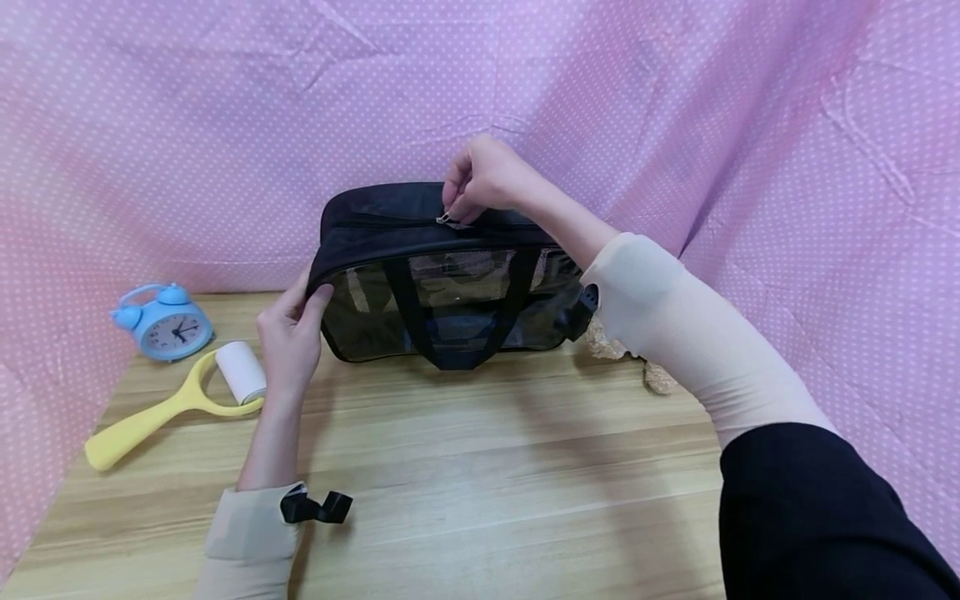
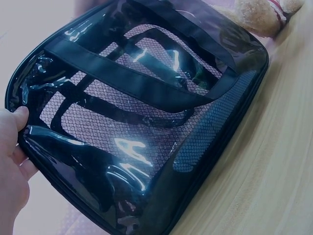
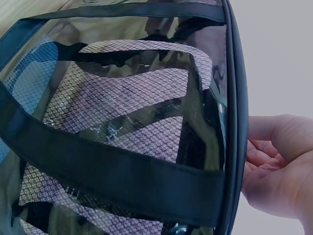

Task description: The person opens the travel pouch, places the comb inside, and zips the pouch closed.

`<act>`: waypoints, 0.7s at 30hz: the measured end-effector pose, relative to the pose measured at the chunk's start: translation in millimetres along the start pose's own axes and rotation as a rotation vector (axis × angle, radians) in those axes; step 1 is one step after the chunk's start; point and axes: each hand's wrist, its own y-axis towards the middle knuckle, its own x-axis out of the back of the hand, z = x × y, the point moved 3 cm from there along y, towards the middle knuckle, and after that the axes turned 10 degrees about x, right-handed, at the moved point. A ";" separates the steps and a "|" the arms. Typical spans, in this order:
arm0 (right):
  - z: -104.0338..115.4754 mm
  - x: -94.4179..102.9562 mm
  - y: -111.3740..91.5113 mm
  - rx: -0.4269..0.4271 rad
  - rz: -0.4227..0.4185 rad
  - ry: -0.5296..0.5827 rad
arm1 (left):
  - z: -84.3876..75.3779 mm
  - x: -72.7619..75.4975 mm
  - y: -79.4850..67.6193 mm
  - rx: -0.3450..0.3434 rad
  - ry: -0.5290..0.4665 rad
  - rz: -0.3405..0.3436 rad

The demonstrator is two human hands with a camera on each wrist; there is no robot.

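A black bag (image 1: 360, 304) with clear front panels stands upright at the back of the table, its black strap handle (image 1: 456, 362) hanging down the front. My left hand (image 1: 294, 333) grips its upper left edge, thumb in front and fingers behind, as the left wrist view also shows. On top of the bag, near the middle, my right hand (image 1: 487, 179) pinches the metal zipper pull (image 1: 443, 219). In the right wrist view the right hand (image 3: 283, 166) shows beyond the bag's top edge, with the pull hidden. Light mesh shows through the clear front panel (image 2: 122, 142).
Left of the bag stand a blue alarm clock (image 1: 177, 327) and a yellow-handled roller (image 1: 150, 421) with a white roll (image 1: 242, 372). A tan plush toy (image 2: 259, 17) lies by the bag's right end, partly behind my right arm. Pink dotted cloth (image 1: 450, 75) hangs close behind.
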 end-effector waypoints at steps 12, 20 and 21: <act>-14.7 17.9 -7.6 0.002 0.008 0.062 | 0.8 0.8 1.3 -0.012 0.005 0.015; -18.3 31.9 -16.1 -0.039 -0.004 0.062 | 0.7 1.0 1.5 -0.002 0.010 0.014; -18.5 33.7 -17.0 -0.042 -0.006 0.063 | 0.8 1.1 1.6 -0.003 0.013 0.014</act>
